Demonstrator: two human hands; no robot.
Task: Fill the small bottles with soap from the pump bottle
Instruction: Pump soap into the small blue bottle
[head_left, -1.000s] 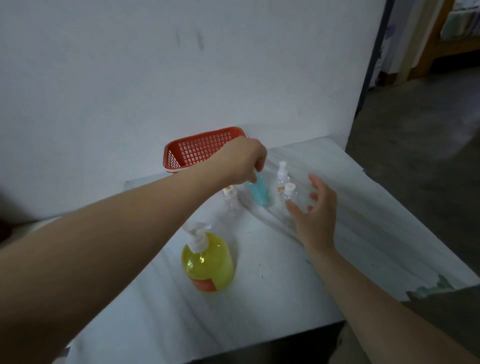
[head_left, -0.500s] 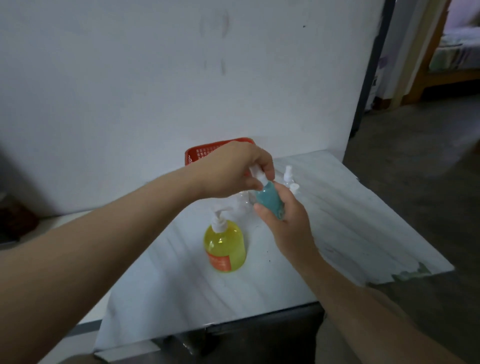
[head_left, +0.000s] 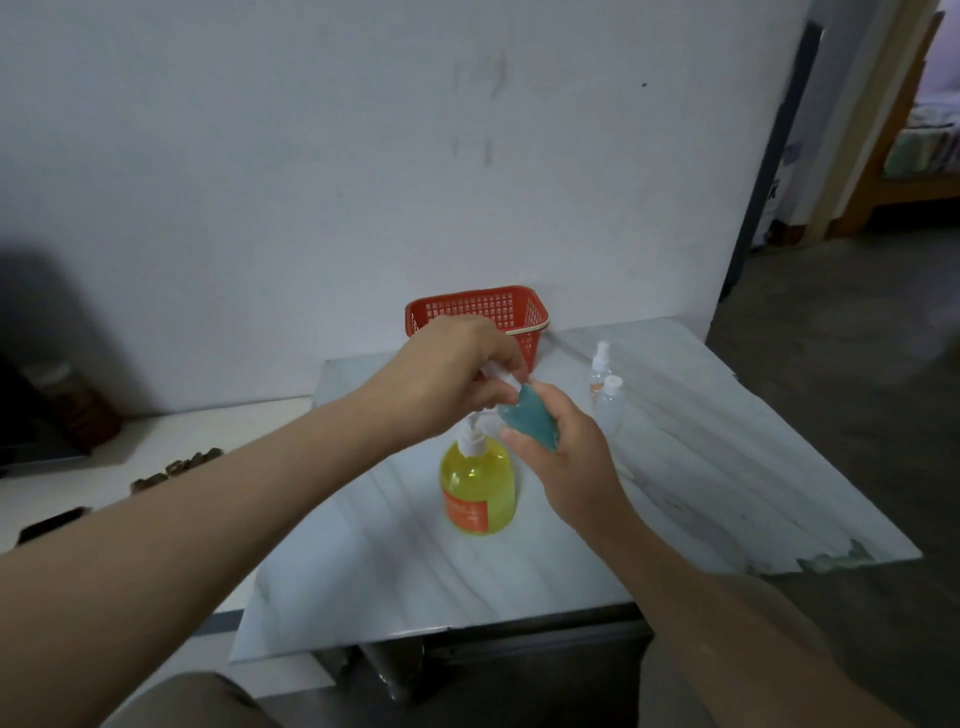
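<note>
1. Small teal bottle (head_left: 530, 423) is held tilted in the air just above the pump bottle (head_left: 478, 488), which stands near the middle of the tabletop (head_left: 675, 493); two clear small bottles (head_left: 609, 405) stand to the right and further back; a red basket (head_left: 483, 309) sits at the far edge.
2. Risk: the white cap (head_left: 498, 375) looks about to be twisted off; a slip could drop cap or bottle onto the pump head below and topple it; a tilted open neck might also spill whatever is inside.
3. Left hand (head_left: 457, 374) reaches in from the left, fingers curled and pinching the cap; right hand (head_left: 566, 457) comes from the near right, fingers wrapped round the teal body.
</note>
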